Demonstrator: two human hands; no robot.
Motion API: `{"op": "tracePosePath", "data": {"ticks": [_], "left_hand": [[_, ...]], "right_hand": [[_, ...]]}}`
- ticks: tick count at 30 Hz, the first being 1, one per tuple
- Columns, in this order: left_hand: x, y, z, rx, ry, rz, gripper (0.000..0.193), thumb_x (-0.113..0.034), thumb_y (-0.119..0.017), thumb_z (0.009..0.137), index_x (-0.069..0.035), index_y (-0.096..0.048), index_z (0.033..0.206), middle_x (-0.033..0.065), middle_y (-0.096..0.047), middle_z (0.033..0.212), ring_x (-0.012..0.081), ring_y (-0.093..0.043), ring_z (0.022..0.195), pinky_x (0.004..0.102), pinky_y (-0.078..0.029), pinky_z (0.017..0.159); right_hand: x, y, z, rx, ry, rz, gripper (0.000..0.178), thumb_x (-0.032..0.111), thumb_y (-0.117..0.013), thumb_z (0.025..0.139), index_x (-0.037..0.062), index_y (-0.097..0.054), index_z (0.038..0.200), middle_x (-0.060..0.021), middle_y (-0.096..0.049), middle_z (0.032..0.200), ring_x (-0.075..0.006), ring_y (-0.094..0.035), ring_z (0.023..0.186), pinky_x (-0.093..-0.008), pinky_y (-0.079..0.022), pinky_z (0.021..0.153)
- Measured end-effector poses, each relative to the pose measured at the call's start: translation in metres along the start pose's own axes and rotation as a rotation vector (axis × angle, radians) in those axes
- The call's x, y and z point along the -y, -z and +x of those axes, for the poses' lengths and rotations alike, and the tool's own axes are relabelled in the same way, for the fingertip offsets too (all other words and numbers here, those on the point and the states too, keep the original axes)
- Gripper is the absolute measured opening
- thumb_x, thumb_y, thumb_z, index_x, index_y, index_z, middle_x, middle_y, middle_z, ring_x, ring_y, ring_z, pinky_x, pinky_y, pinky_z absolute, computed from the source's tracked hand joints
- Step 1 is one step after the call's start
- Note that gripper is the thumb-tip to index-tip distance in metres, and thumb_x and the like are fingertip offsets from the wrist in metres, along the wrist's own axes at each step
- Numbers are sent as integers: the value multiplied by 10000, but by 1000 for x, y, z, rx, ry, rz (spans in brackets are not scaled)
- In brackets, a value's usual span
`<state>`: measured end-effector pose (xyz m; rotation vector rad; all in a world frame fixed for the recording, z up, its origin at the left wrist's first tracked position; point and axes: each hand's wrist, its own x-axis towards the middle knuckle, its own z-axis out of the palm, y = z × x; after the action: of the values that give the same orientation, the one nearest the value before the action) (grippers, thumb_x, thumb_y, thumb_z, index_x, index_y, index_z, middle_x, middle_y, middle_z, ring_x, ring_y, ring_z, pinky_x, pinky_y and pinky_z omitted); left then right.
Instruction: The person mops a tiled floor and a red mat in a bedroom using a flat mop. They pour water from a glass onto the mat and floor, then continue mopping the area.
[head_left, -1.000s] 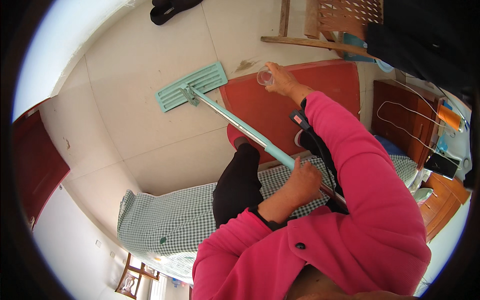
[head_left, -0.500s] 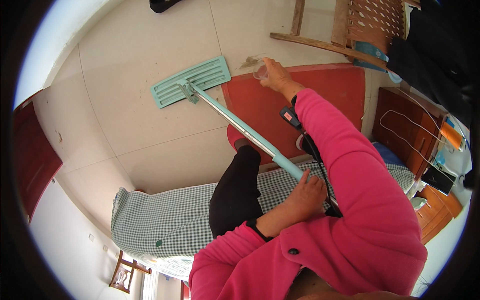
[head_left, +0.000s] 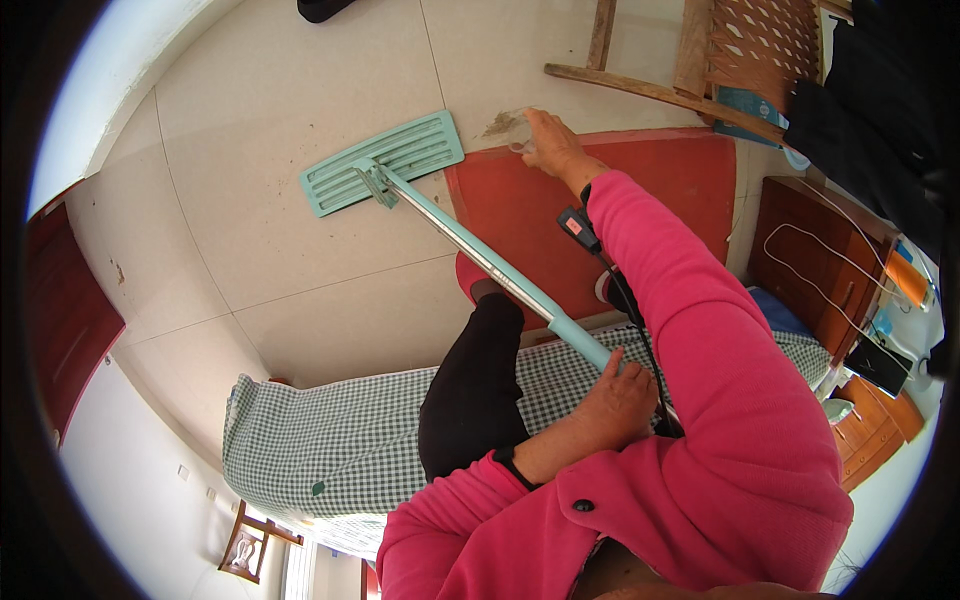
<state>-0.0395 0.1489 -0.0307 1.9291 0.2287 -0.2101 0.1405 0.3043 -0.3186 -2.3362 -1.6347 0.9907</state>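
A flat mop (head_left: 470,245) with a pale green plate-shaped head leans diagonally, its head lying on the tiled floor. My left hand (head_left: 618,402) is wrapped round the upper end of its handle, near my body. Farther off, my right hand (head_left: 552,143) reaches out over the floor, fingers closed on a clear plastic cup (head_left: 519,130). The cup is tilted beside a brownish smear (head_left: 498,123) on the tiles; whether anything is in it I cannot tell. A black cable with a plug-like end (head_left: 579,229) hangs beside my right sleeve.
A red mat (head_left: 640,190) lies under my right arm. Behind it stands a wooden chair with a woven seat (head_left: 765,40). A bed or bench with a checked cover (head_left: 330,430) runs close to my legs. A wooden cabinet (head_left: 800,235) with white cords is at right.
The cup in my right hand has turned and tilted over near the smear. My left hand and the mop have stayed almost in place.
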Motion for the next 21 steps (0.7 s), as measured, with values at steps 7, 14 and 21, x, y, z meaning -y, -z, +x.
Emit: {"op": "tracePosePath", "data": {"ticks": [7,14,21], "left_hand": [[1,-5,-1,-51,-8,-25,298,-224,-622,771,-5,-653,971,109,-597,950,270,-540,1040,558,-259,1116],[2,-1,3,176,33,-3,411,-287,-658,758,-8,-608,1056,116,-597,1062,274,-530,1097,564,-280,1099],[2,-3,1,81,21,-16,389,-266,-649,763,-5,-602,1047,104,-606,1035,271,-543,1066,568,-294,1088]], "right_hand": [[2,0,2,63,-46,-1,780,139,-788,677,67,-390,1344,-160,-501,1315,-346,-482,1212,-398,-427,1017],[-29,4,-3,14,-19,-9,780,130,-783,668,81,-388,1339,-161,-511,1286,-352,-495,1189,-404,-430,1006],[-39,7,-4,17,-27,-23,776,109,-774,669,72,-381,1337,-165,-504,1299,-355,-486,1200,-400,-426,1014]]}}
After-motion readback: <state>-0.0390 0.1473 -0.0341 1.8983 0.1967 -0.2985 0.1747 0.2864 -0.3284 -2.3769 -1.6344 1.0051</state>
